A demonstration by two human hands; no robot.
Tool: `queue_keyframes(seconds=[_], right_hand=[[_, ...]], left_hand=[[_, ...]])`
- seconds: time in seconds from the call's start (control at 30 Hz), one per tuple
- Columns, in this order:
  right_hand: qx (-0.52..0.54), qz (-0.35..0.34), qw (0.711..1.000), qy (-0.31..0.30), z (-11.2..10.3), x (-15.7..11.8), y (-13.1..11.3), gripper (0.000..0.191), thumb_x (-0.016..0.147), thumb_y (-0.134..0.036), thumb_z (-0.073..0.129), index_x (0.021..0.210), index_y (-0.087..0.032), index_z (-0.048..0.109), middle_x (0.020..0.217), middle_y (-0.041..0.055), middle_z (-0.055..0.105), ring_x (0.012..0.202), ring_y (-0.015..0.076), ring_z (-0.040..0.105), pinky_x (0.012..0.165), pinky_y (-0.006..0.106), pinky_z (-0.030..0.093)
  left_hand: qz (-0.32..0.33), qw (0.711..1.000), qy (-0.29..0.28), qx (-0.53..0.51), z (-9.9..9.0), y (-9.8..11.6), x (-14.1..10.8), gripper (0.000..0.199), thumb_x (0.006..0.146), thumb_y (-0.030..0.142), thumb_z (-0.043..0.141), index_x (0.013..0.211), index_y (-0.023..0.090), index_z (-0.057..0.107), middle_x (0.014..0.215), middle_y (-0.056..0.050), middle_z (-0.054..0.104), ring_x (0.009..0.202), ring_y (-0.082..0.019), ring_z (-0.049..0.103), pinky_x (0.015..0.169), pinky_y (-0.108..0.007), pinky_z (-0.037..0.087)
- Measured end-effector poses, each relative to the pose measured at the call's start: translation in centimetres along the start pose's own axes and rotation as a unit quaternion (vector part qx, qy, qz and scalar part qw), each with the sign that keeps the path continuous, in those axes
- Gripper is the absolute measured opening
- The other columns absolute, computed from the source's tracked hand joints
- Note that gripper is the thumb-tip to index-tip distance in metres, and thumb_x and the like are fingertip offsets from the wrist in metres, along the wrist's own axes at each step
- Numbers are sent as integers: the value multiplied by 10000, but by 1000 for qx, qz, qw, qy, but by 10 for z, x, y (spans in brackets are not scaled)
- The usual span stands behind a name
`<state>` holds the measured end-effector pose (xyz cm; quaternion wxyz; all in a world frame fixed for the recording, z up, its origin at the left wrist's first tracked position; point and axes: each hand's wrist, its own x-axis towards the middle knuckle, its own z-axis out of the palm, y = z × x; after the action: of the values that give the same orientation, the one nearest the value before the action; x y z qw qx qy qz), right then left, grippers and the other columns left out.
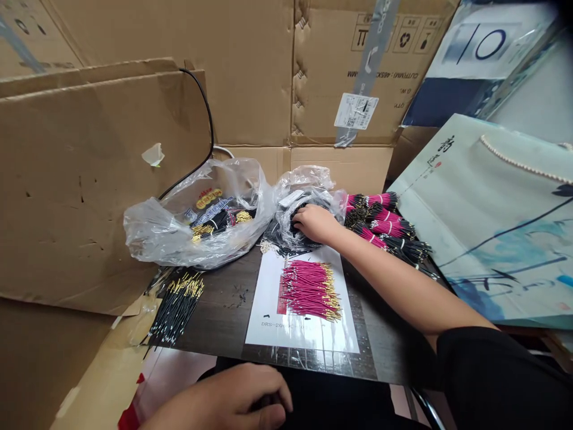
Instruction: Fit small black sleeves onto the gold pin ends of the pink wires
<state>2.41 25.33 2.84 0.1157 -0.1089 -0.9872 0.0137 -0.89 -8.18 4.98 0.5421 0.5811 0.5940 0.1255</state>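
The right hand (314, 223) is reaching into the clear plastic bag (304, 197) of black wires (286, 230) at the back of the bench (224, 310), fingers curling on them; it should pinch a small bunch cleanly. The left hand (228, 401) is resting loosely clenched near the lap, grasping nothing visible.

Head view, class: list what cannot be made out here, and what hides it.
- Right hand fingertips: buried in the clear bag of black wires.
- Left hand: cut by the bottom edge; grip unclear.
- White sheet print: too small.
- Box label: too small.
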Motion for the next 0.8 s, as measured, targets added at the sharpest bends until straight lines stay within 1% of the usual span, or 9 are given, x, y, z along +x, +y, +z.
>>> queue_keyframes(seconds=[0.07, 0.13, 0.2, 0.27, 0.33, 0.4, 0.53, 0.67, 0.8], right_hand=[[5, 6, 1000, 25, -8, -12, -5, 248, 922, -243, 443, 1008, -156, 659, 967, 102, 641, 918, 210, 526, 780, 343, 366], [10, 10, 999, 40, -20, -32, -10, 294, 945, -251, 377, 1030, -151, 640, 981, 102, 626, 938, 209, 518, 804, 346, 364], [18, 7, 999, 34, -33, -59, -16, 276, 932, -248, 379, 977, -158, 636, 939, 85, 622, 899, 194, 529, 772, 329, 374], [35, -11, 999, 1, -44, -86, -22, 187, 882, -273, 470, 929, -195, 633, 879, 39, 625, 833, 168, 545, 720, 299, 385], [62, -31, 995, -68, -48, -108, -31, 187, 845, -322, 523, 936, -193, 624, 874, 37, 625, 795, 164, 546, 677, 294, 387], [44, -33, 994, -93, -48, -122, -41, 236, 808, -382, 557, 901, -174, 616, 865, 58, 616, 768, 178, 532, 653, 308, 384], [-3, -35, 996, -85, -40, -123, -56, 278, 764, -401, 575, 877, -150, 605, 848, 84, 610, 791, 206, 513, 692, 333, 389], [-33, -39, 994, -93, -34, -114, -59, 211, 758, -337, 553, 833, -146, 604, 813, 83, 617, 745, 194, 516, 667, 326, 375], [-75, -52, 992, -87, -30, -110, -62, 163, 763, -262, 540, 827, -135, 619, 781, 86, 630, 720, 199, 537, 631, 325, 355]], left_hand=[[99, 995, 15, 7, -22, 27, 6, 301, 960, 391, 400, 1070, 250, 642, 1007, -10, 671, 940, -137, 594, 845, -235, 420], [155, 983, 88, 40, -44, 43, 23, 298, 965, 327, 383, 956, 192, 649, 878, -9, 664, 814, -116, 584, 775, -230, 419], [142, 956, 235, 99, -65, 50, 48, 313, 955, 293, 379, 789, 155, 606, 736, 2, 609, 689, -105, 527, 670, -238, 383], [141, 920, 335, 146, -84, 50, 77, 301, 928, 258, 393, 700, 142, 552, 653, 14, 551, 621, -97, 474, 618, -242, 343], [158, 890, 388, 181, -98, 46, 104, 252, 886, 221, 422, 672, 142, 529, 618, 21, 517, 600, -96, 451, 582, -239, 309], [159, 865, 430, 206, -106, 40, 126, 233, 868, 218, 429, 673, 145, 532, 608, 22, 511, 574, -93, 435, 565, -241, 289], [169, 847, 446, 234, -105, 20, 149, 219, 869, 195, 422, 688, 149, 536, 651, -1, 551, 619, -105, 479, 617, -244, 334], [161, 853, 395, 301, -98, 2, 151, 217, 884, 209, 411, 762, 157, 583, 745, -29, 612, 716, -139, 544, 664, -257, 356], [152, 845, 360, 365, -97, -4, 151, 209, 879, 230, 417, 798, 164, 599, 788, -39, 619, 764, -166, 556, 671, -272, 357]])
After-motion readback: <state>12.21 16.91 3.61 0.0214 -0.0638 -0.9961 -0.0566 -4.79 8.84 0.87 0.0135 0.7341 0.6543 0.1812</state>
